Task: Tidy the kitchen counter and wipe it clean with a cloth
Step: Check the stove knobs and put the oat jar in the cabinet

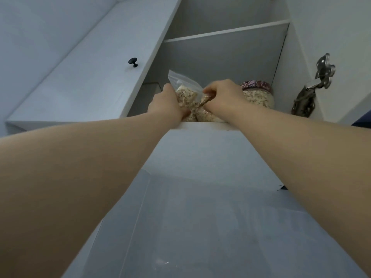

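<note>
I look up into an open white wall cabinet [220,57]. A clear zip bag of oats [186,95] lies on its lowest shelf [202,124] near the front edge. My left hand [166,103] grips the bag's left side. My right hand [222,97] pinches the bag's right side, fingers curled into the plastic. Just right of my right hand stands a jar of oats with a patterned lid [259,93]. No cloth and no counter are in view.
The closed cabinet door [70,73] at the left carries a black knob [133,62]. A higher shelf [226,31] crosses the cabinet above. A metal hinge [313,87] sits on the right wall. The cabinet's underside [200,197] fills the lower view.
</note>
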The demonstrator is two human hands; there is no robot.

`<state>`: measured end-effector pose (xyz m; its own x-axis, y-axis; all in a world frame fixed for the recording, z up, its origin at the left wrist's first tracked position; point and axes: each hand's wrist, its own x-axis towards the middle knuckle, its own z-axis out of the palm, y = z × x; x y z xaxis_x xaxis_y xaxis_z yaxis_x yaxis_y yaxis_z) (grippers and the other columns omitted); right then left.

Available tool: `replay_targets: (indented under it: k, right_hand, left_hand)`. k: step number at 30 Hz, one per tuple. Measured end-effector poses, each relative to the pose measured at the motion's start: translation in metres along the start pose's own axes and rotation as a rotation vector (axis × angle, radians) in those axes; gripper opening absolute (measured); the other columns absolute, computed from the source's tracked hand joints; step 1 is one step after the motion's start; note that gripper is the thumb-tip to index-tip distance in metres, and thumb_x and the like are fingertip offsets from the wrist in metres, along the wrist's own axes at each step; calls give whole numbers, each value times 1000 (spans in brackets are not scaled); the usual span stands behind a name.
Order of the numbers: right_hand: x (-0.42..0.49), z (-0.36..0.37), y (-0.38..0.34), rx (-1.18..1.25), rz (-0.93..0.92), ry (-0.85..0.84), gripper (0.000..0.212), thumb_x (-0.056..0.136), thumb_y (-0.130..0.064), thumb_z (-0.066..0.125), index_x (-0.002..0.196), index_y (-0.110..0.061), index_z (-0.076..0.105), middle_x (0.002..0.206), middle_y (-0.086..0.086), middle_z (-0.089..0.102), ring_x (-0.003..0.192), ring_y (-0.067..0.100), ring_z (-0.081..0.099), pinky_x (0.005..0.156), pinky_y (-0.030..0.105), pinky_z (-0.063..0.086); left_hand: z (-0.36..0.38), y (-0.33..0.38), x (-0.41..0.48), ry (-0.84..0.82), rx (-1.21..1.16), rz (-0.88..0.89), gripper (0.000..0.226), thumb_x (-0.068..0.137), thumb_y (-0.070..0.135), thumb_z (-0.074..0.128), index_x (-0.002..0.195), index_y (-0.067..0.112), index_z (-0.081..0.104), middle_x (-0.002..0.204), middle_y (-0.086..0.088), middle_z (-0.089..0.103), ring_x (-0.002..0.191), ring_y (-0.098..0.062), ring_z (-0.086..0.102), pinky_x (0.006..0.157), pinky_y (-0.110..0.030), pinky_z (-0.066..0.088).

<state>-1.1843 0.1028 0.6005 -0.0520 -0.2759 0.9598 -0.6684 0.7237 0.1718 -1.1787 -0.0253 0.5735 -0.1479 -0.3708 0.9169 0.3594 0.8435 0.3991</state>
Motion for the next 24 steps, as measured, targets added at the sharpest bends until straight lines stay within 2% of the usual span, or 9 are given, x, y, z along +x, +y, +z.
replay_targets:
  k: [4,7,10,13,15,19,22,24]
  right_hand:
    - [5,9,4,17,59,-115,42,89,-3,52,129,-15,58,132,4,57,124,22,50,96,22,40]
    - [7,12,3,-24,77,-198,40,89,-3,49,124,-16,61,129,7,59,122,25,52,93,22,40]
    - [8,14,-2,-85,66,-268,41,91,-2,45,131,-9,54,136,12,53,126,30,48,105,32,39]
    - [5,16,-5,-119,44,-296,43,94,-2,37,136,-7,45,140,15,45,129,32,43,105,35,36]
    - [1,16,-3,-86,15,-240,48,94,0,34,140,-12,40,141,13,43,131,31,40,105,34,34]
    - [-13,6,0,74,34,-30,50,90,4,35,136,-14,45,140,13,43,128,29,42,102,33,36]
    - [-28,-3,2,171,68,44,45,87,6,37,124,-12,54,132,12,47,110,24,49,81,23,37]
    - [-43,-9,3,261,105,93,37,87,4,40,116,-12,57,126,10,51,96,21,49,68,25,38]
  left_hand:
    - [4,-13,-2,-126,5,26,41,88,48,55,113,17,45,100,-1,51,89,-22,52,80,-35,46]
    - [7,-13,0,-186,38,43,27,94,36,47,114,18,49,109,-3,57,92,-21,55,83,-34,47]
    - [5,-8,-1,-290,113,67,34,99,18,37,130,13,50,131,-11,53,115,-26,51,96,-32,41]
    - [2,-4,-4,-374,203,89,39,102,17,30,137,14,46,143,-9,44,132,-27,39,107,-33,29]
    - [2,-5,-5,-349,319,50,40,101,20,29,139,22,44,145,-8,36,133,-30,33,110,-36,26]
    - [0,-9,-9,-396,197,66,40,102,25,31,141,20,40,151,-9,29,137,-32,27,111,-37,24]
    - [-6,-4,-21,-396,97,63,41,101,26,29,141,22,39,148,-9,35,134,-29,34,113,-39,26]
    - [-9,3,-32,-341,96,70,39,98,23,34,136,23,44,140,-6,45,124,-28,45,107,-41,35]
